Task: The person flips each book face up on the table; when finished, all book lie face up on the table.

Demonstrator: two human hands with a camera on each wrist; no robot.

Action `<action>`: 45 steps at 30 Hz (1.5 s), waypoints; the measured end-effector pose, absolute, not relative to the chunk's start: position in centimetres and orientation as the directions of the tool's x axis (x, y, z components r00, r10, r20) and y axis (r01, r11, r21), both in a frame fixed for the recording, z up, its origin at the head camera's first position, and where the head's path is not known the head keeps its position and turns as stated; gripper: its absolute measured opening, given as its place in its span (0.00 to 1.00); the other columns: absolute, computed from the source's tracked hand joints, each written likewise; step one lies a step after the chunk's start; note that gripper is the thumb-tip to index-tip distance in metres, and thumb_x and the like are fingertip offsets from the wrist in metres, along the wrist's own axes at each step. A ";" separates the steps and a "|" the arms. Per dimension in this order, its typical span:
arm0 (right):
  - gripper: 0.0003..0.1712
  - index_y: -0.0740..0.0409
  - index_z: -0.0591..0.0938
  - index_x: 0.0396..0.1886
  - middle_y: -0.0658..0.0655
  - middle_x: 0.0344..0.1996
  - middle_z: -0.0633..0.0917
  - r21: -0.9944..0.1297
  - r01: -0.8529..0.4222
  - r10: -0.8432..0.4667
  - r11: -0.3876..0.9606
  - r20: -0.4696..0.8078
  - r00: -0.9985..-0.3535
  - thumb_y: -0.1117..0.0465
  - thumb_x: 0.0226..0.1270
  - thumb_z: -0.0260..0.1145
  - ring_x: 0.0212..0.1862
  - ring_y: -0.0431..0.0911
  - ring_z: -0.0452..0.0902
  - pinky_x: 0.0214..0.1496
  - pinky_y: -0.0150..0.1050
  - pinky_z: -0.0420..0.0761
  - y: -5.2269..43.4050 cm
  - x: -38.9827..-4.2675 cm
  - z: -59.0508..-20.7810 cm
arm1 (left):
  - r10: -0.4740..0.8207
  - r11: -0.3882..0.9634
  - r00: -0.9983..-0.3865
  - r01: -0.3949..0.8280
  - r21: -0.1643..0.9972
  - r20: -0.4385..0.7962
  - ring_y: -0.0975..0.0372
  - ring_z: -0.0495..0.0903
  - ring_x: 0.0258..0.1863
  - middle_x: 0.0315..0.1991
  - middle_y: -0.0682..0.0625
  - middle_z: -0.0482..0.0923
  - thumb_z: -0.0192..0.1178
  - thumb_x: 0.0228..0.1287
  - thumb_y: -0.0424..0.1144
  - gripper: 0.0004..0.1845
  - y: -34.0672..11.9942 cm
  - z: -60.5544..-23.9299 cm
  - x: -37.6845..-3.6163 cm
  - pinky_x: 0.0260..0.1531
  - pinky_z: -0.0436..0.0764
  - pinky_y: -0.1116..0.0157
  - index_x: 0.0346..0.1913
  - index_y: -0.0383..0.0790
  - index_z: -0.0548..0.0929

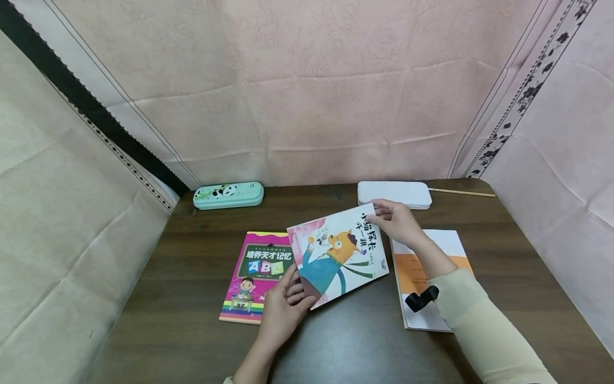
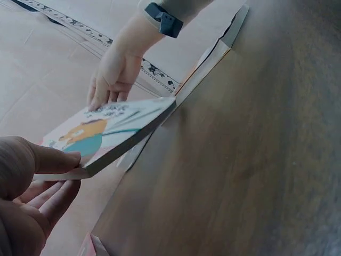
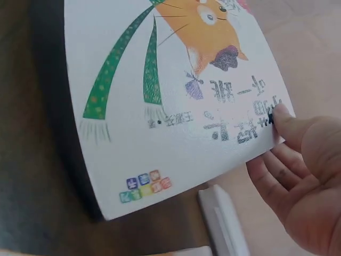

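Head view, L to R: at the far L corner of the dark-brown wooden tabletop [image 1: 182,277] lies a mint-green rounded pencil case [image 1: 228,196] w/ panda print. Nearer, inboard of the tabletop's L edge, a magenta paperback book [image 1: 251,290] w/ a green chalkboard panel lies flat, its R part hidden. Next, the L hand [image 1: 283,309] grips the lower L corner of a white picture book [image 1: 340,256] w/ an orange cat in teal; L wrist view has thumb on top, fingers underneath. Picture book is held tilted, off the tabletop, over its middle btwn L & R edges. R hand [image 1: 395,221] pinches its upper R corner, thumb on cover, fingers behind, per R wrist view. Just beyond, by the tabletop's far edge, sits a white rounded-corner case [image 1: 395,193]. Further R, inboard of the R edge, a white-and-orange book [image 1: 410,272] lies flat, partly under the R forearm; a black wrist-worn device [image 1: 422,299] & cream sleeve [image 1: 484,325] show there. Thin straw-coloured stick [image 1: 462,192] runs from beside the white case toward the tabletop's far R corner.
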State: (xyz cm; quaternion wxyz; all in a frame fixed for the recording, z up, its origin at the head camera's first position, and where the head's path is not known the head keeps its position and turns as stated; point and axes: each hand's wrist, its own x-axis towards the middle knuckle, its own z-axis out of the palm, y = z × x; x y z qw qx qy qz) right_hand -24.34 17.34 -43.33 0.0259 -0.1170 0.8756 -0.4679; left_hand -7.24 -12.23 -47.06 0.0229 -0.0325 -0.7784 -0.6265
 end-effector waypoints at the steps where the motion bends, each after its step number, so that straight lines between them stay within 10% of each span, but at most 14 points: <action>1: 0.28 0.60 0.76 0.68 0.62 0.49 0.85 -0.829 -0.165 -0.221 0.535 0.051 -0.974 0.56 0.73 0.67 0.55 0.57 0.82 0.56 0.52 0.83 17.1 -24.5 -43.7 | 0.009 0.207 -0.997 0.072 0.976 0.072 0.50 0.85 0.53 0.65 0.34 0.74 0.72 0.59 0.27 0.44 -12.2 -47.1 -7.3 0.46 0.85 0.63 0.77 0.34 0.61; 18: 0.38 0.63 0.67 0.75 0.65 0.66 0.76 -0.747 -0.270 -0.483 0.608 -0.077 -0.872 0.53 0.72 0.69 0.64 0.58 0.73 0.64 0.55 0.76 14.3 -24.8 -48.3 | -0.169 0.323 -0.978 -0.172 0.931 -0.122 0.44 0.49 0.79 0.81 0.36 0.45 0.67 0.68 0.46 0.44 -10.6 -47.3 -8.0 0.70 0.63 0.46 0.79 0.33 0.57; 28: 0.37 0.70 0.71 0.70 0.66 0.56 0.82 -0.663 -0.311 -0.444 0.681 -0.035 -0.895 0.58 0.67 0.73 0.56 0.58 0.79 0.57 0.52 0.81 16.6 -23.0 -46.5 | -0.037 0.599 -0.995 0.055 0.799 0.096 0.45 0.56 0.77 0.78 0.41 0.56 0.63 0.68 0.28 0.38 -15.3 -46.8 -11.2 0.70 0.63 0.45 0.78 0.36 0.61; 45: 0.32 0.66 0.82 0.51 0.53 0.32 0.80 -0.515 -0.341 -0.475 0.787 -0.153 -0.867 0.55 0.49 0.84 0.35 0.47 0.73 0.40 0.43 0.77 17.9 -19.3 -46.2 | 0.171 0.742 -0.982 0.071 0.667 -0.086 0.42 0.61 0.74 0.75 0.38 0.63 0.78 0.53 0.34 0.46 -19.2 -46.8 -15.0 0.66 0.70 0.44 0.75 0.38 0.67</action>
